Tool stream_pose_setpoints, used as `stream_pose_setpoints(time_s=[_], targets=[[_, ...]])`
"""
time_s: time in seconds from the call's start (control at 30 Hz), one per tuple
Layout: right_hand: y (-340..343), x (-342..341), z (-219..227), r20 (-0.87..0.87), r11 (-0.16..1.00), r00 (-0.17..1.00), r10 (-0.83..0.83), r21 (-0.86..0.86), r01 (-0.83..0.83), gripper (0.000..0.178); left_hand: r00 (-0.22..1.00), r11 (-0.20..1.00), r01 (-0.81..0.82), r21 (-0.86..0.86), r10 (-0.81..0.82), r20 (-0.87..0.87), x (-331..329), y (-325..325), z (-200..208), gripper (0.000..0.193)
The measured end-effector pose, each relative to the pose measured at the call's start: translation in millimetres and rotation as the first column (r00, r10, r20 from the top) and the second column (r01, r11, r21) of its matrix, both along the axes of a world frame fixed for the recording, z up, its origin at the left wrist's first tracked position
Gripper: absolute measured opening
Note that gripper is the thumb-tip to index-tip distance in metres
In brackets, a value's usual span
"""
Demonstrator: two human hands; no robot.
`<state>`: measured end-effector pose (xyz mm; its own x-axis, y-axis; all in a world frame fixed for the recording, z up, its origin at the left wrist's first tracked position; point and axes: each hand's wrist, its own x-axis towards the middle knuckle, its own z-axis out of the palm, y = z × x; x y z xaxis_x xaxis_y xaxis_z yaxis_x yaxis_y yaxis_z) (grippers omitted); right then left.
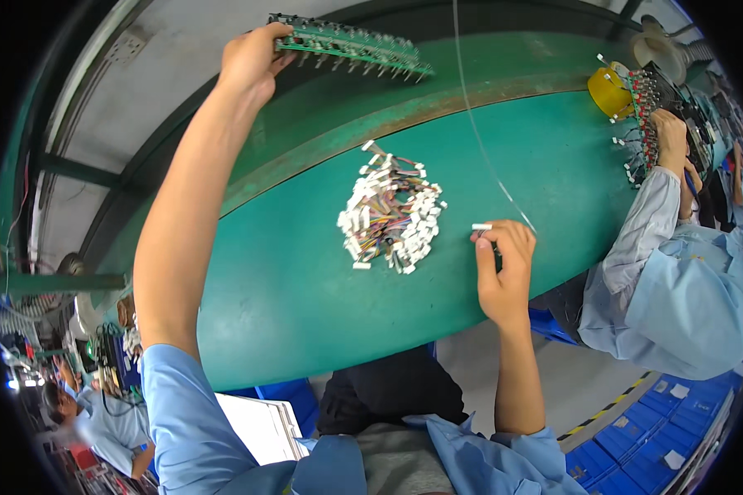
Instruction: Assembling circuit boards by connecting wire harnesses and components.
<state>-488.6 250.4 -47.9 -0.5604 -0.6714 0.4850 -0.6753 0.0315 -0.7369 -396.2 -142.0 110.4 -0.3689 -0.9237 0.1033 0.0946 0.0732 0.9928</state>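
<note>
The green table spans the middle of the view, its far edge curving below a raised ledge. Past that far edge, toward the left, the left hand grips the green circuit board by its left end, up off the table; the board's long axis runs rightward from the fingers, dipping slightly, with a row of pins along its lower side. Around the table's middle lies a heap of cables with white plugs, below the board and left of the right hand, which is nearer to it. At the far right corner stands a yellow roll, beside a co-worker's hand. Near the table's near edge, the right hand's thumb and fingers are drawn narrow around one small white connector, well apart from the board. No brand, label or writing is readable on these parts.
</note>
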Motion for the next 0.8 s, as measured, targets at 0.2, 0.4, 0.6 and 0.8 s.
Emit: stream_pose_setpoints(time_s=[0.2, 0.4, 0.6, 0.8], targets=[[-0.7, -3.1, -7.9, -0.002, 1.000, 1.000, -0.006, -0.017, 0.006, 0.004, 0.993, 0.994, -0.110, -0.024, 0.110, 0.037, 98.3, 18.9, 45.6, 0.015], [0.5, -0.1, -12.0, 0.006, 0.999, 1.000, -0.021, -0.029, 0.022, 0.006, 0.983, 0.981, -0.100, -0.165, 0.123, 0.135, 168.9, 43.4, 70.6, 0.019], [6.7, -1.3, -23.0, 0.109, 0.997, 0.993, -0.040, -0.066, 0.048, 0.010, 0.994, 0.994, -0.110, 0.029, 0.109, 0.005, 244.4, 90.3, 95.9, 0.032], [6.1, -7.4, -29.0, 0.390, 0.963, 0.902, 0.187, -0.254, -0.090, 0.032, 0.883, 0.830, -0.307, 0.466, 0.431, -0.186, 340.5, 166.3, -14.6, 0.043]])
